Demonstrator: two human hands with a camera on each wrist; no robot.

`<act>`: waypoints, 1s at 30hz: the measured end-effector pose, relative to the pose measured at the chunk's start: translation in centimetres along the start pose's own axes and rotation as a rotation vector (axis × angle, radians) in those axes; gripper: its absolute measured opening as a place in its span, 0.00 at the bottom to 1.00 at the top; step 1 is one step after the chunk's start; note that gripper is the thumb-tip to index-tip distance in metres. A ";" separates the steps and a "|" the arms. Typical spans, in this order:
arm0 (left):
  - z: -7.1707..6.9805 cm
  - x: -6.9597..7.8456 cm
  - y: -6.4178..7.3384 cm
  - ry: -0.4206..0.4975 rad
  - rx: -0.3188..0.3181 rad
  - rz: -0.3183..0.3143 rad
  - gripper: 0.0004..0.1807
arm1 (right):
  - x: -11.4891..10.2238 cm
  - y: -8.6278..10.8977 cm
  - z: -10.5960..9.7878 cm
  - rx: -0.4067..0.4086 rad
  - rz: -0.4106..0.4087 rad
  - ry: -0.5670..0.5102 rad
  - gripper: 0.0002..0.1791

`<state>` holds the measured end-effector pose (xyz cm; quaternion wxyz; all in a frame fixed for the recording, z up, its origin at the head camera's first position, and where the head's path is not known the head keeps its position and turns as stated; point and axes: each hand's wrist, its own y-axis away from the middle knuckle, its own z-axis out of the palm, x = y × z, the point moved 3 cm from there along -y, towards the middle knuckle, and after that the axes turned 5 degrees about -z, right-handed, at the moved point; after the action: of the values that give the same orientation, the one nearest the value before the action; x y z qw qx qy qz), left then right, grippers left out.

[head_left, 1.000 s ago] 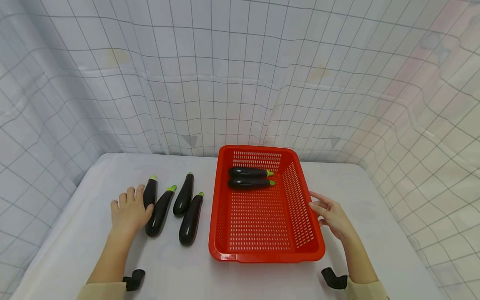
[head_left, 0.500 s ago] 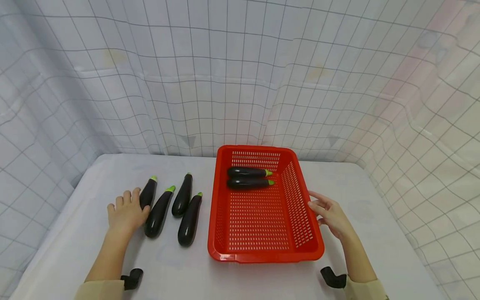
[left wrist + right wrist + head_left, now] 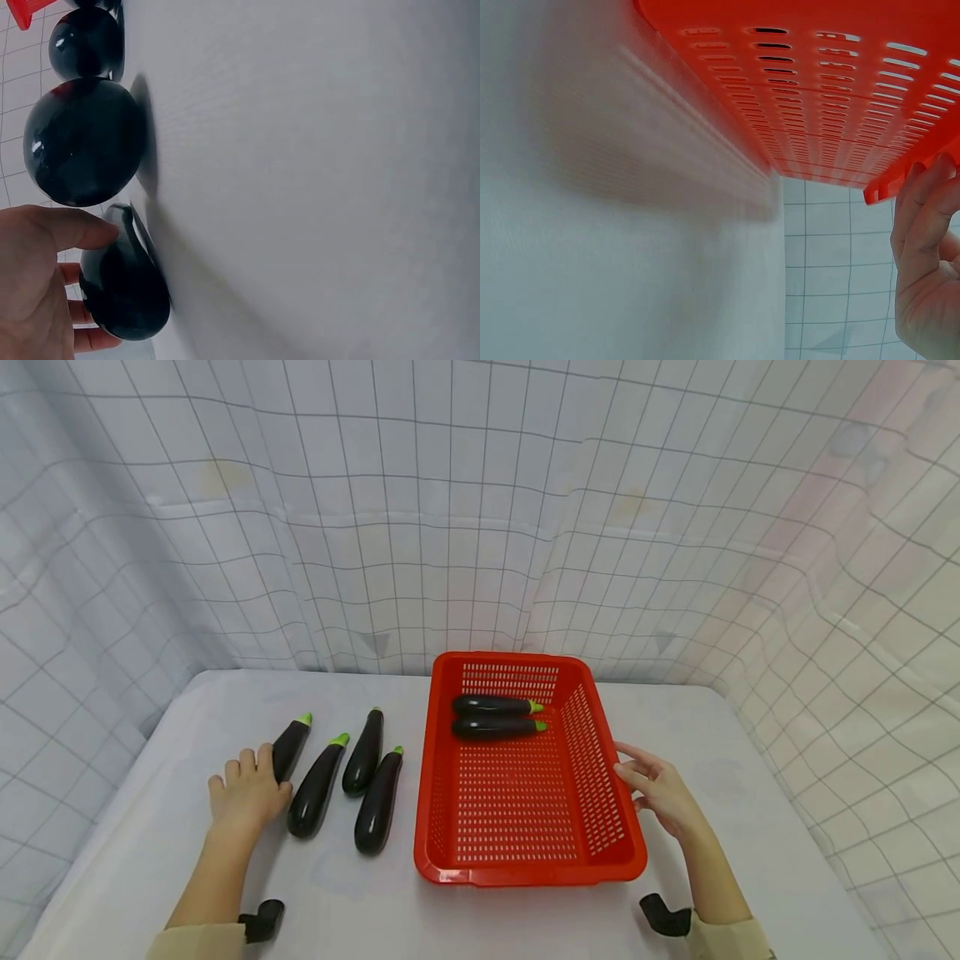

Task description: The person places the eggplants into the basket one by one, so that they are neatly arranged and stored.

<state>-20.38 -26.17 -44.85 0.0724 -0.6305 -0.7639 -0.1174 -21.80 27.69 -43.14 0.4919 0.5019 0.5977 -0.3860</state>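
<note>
My left hand (image 3: 245, 793) is at the leftmost eggplant (image 3: 291, 748), dark and glossy with a green stem end pointing away. In the left wrist view, the thumb lies on one side of this eggplant (image 3: 126, 292) and the fingers curl round the other; its lower end is close over the cloth. Three more eggplants lie just right of it, the nearest one (image 3: 318, 787) a small gap away. My right hand (image 3: 666, 793) holds the right rim of a red plastic basket (image 3: 626, 810), thumb at the rim and fingers outside. Two eggplants (image 3: 495, 727) lie inside, toward the far end.
A white cloth (image 3: 360, 910) covers the table. Behind and at both sides hang white curtains (image 3: 480, 527) with a dark grid pattern. The basket's slotted side wall (image 3: 802, 90) fills the top of the right wrist view.
My left hand has shifted slightly left and toward me, and the leftmost eggplant has tilted, its near end swinging left away from its neighbour. The right hand stays at the basket rim.
</note>
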 end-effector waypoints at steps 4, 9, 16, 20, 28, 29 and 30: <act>0.0 -0.1 0.0 -0.004 0.007 0.000 0.34 | 0.0 0.0 0.0 -0.001 0.000 0.002 0.31; 0.2 -0.3 -0.1 -0.005 0.011 -0.013 0.35 | 0.0 0.0 0.0 0.000 0.002 0.003 0.31; 0.3 -0.6 -0.1 -0.015 0.000 -0.036 0.35 | 0.0 0.0 0.0 0.000 0.000 0.000 0.30; 0.3 -0.5 -0.1 -0.020 0.010 -0.037 0.35 | 0.1 0.0 0.0 -0.002 0.001 0.000 0.31; 0.5 -0.5 -0.1 -0.025 0.044 -0.023 0.33 | 0.1 0.0 0.0 0.000 0.000 0.002 0.31; 0.5 -0.5 -0.1 -0.028 0.051 -0.019 0.33 | 0.1 0.0 0.0 0.000 0.000 0.005 0.31; 0.5 -0.5 -0.1 -0.031 0.058 -0.013 0.33 | 0.1 0.0 0.0 0.001 0.001 0.006 0.31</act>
<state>-20.39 -26.57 -45.50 0.0780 -0.6247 -0.7723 -0.0857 -21.80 27.73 -43.22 0.4899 0.5035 0.5987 -0.3848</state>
